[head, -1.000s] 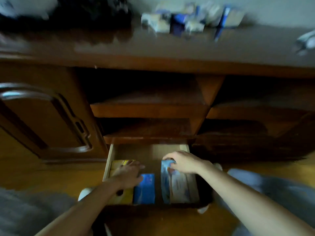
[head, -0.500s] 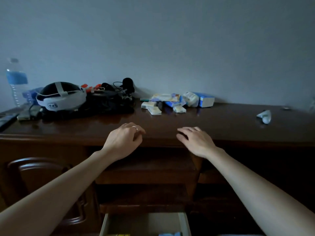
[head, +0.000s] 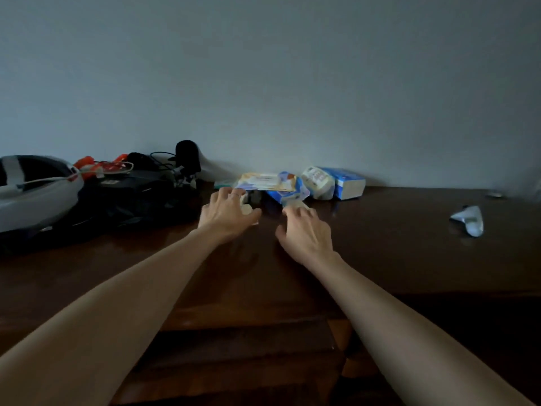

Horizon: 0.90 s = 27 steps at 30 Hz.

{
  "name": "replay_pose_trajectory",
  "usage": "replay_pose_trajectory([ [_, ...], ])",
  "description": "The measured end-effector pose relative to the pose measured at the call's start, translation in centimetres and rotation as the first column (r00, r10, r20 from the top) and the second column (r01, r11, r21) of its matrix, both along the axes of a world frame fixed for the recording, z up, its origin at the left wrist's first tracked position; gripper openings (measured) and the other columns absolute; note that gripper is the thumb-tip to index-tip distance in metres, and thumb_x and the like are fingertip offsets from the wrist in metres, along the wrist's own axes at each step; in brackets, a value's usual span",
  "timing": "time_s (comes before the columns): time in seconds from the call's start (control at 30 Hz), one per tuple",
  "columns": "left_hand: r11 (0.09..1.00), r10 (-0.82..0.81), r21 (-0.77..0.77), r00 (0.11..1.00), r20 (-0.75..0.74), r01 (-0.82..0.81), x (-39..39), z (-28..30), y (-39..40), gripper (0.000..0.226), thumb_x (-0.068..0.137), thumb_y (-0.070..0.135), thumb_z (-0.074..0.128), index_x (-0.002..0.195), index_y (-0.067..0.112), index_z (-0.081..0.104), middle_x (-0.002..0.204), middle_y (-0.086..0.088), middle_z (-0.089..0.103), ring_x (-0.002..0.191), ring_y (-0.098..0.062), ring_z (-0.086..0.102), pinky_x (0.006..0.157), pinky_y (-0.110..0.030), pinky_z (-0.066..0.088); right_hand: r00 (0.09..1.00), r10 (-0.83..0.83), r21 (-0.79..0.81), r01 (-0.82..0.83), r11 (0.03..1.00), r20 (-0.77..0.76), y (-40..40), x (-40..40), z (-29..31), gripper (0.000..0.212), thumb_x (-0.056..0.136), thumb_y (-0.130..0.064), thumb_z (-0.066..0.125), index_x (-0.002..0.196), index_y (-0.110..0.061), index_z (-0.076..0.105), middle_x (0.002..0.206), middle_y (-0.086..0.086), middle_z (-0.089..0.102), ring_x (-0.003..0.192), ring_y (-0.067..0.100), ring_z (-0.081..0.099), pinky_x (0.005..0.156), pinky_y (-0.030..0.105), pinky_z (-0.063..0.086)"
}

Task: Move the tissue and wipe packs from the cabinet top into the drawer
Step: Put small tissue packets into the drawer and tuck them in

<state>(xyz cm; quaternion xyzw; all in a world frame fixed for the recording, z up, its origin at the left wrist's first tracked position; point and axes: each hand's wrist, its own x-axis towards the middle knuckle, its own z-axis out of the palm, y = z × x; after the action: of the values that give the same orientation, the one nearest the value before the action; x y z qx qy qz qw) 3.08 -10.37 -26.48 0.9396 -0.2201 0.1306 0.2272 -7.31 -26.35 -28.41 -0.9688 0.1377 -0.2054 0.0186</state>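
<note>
wall [head: 292, 83]: plain grey-blue, behind everything, well beyond both sets of fingertips.
cabinet top [head: 395, 253]: dark glossy wood, under both hands; both forearms reach across it from the near edge.
headset [head: 35, 197]: white and black, far out past the left hand's little-finger side, at the frame's left edge.
black gear pile [head: 140, 194]: bag-like shape with cables and orange bits, just beyond the left hand's outer side; details too dark to tell.
left hand [head: 227, 215]: palm down, fingers [head: 224, 194] loosely spread and curled over a small pale pack [head: 245, 207]; thumb stretched toward the right hand; grip not clearly closed, cannot tell if it pinches. Ring on one finger.
right hand [head: 307, 232]: palm down, fingers [head: 294, 213] slightly spread, tips touching a second pale pack [head: 298, 204]; thumb out to the side, nothing lifted.
wipe pack [head: 268, 181]: flat, cream and blue, just past the left fingertips, resting atop a blue pack [head: 288, 194].
white pack [head: 317, 183]: rounded, ahead of and outward from the right fingertips, by the wall.
blue tissue box [head: 348, 184]: touching the white pack, further from the fingers.
crumpled wrapper [head: 468, 219]: silvery, well apart, far off the right hand's outer side.
drawer: out of view.
</note>
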Motion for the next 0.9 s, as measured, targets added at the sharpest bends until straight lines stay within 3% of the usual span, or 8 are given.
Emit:
replay_pose_trajectory([
  [0.07,0.999,0.029,0.037,1.0,-0.001,-0.029,2.2,-0.6,-1.6,0.079,0.079,0.066,0.053,0.148,0.029,0.043,0.155,-0.003,0.039,0.144,-0.025,0.03,0.112,-0.048,0.032,0.996,0.0,0.041,0.004,0.999,-0.094,-1.5,2.8,-0.4,0.066,0.097,-0.052,0.046,0.155,-0.027,0.028,0.163,0.015,0.023,0.15,0.034,0.019,0.111,0.053,0.032],
  [0.13,0.996,0.026,0.09,0.999,-0.043,-0.022,4.7,-1.9,-2.8,0.084,0.075,0.066,0.052,0.15,0.03,0.039,0.16,-0.001,0.032,0.15,-0.024,0.021,0.118,-0.049,0.024,0.988,-0.025,0.039,0.031,0.999,-0.151,-3.2,5.6,-0.9,0.076,0.097,-0.058,0.039,0.162,-0.029,0.012,0.17,0.014,-0.006,0.156,0.032,-0.008,0.122,0.059,0.009],
  [0.17,0.993,0.012,0.116,0.997,-0.078,-0.003,5.7,-2.4,-3.1,0.087,0.072,0.067,0.052,0.149,0.031,0.037,0.16,-0.001,0.032,0.15,-0.024,0.02,0.118,-0.049,0.022,0.984,-0.045,0.049,0.054,0.997,-0.175,-4.0,6.8,-1.2,0.077,0.096,-0.06,0.037,0.162,-0.029,0.011,0.17,0.015,-0.007,0.156,0.031,-0.008,0.122,0.06,0.006],
  [0.37,0.976,0.078,0.2,0.996,0.032,-0.083,6.2,-2.6,-3.3,0.101,0.061,0.076,0.048,0.14,0.013,0.046,0.137,-0.015,0.049,0.128,-0.034,0.038,0.106,-0.044,0.032,0.984,-0.083,0.142,0.106,0.984,-0.161,-4.6,7.9,-1.1,0.056,0.1,-0.046,0.036,0.147,-0.016,0.041,0.15,0.013,0.046,0.13,0.037,0.048,0.098,0.046,0.04],
  [0.5,0.97,0.074,0.233,0.997,0.02,-0.076,1.8,-2.4,-1.0,0.101,0.059,0.08,0.045,0.135,0.015,0.053,0.129,-0.012,0.046,0.123,-0.034,0.04,0.106,-0.043,0.031,0.985,-0.006,0.216,0.044,0.975,-0.174,-3.1,4.7,-0.6,0.044,0.104,-0.032,0.035,0.144,-0.017,0.045,0.148,0.014,0.047,0.125,0.037,0.054,0.094,0.045,0.046],
  [0.63,0.984,0.036,0.176,0.998,-0.054,-0.026,-4.3,-2.5,2.7,0.101,0.057,0.082,0.049,0.136,0.017,0.05,0.128,-0.007,0.044,0.124,-0.031,0.044,0.101,-0.044,0.04,0.987,0.023,0.185,0.006,0.983,-0.157,-0.6,-0.6,-0.5,0.044,0.104,-0.045,0.042,0.137,-0.018,0.054,0.147,0.015,0.044,0.121,0.036,0.057,0.093,0.045,0.049],
  [0.77,0.982,0.06,0.181,0.998,-0.009,-0.058,-10.6,-2.8,6.7,0.103,0.06,0.085,0.049,0.139,0.018,0.048,0.136,-0.008,0.049,0.13,-0.031,0.044,0.102,-0.048,0.039,1.0,0.01,0.109,-0.008,0.994,-0.01,2.5,-7.1,-1.0,0.046,0.096,-0.054,0.056,0.119,-0.015,0.059,0.131,0.014,0.061,0.114,0.037,0.062,0.085,0.041,0.05],
  [0.9,0.979,0.019,0.202,0.998,0.062,-0.031,-14.7,-3.4,10.2,0.073,0.083,0.076,0.046,0.145,0.04,0.037,0.14,-0.015,0.048,0.127,-0.041,0.045,0.101,-0.055,0.037,0.985,-0.092,0.063,0.083,0.995,0.147,5.7,-11.9,-1.5,0.036,0.093,-0.041,0.065,0.115,-0.012,0.062,0.11,0.015,0.072,0.106,0.037,0.066,0.076,0.039,0.05],
])
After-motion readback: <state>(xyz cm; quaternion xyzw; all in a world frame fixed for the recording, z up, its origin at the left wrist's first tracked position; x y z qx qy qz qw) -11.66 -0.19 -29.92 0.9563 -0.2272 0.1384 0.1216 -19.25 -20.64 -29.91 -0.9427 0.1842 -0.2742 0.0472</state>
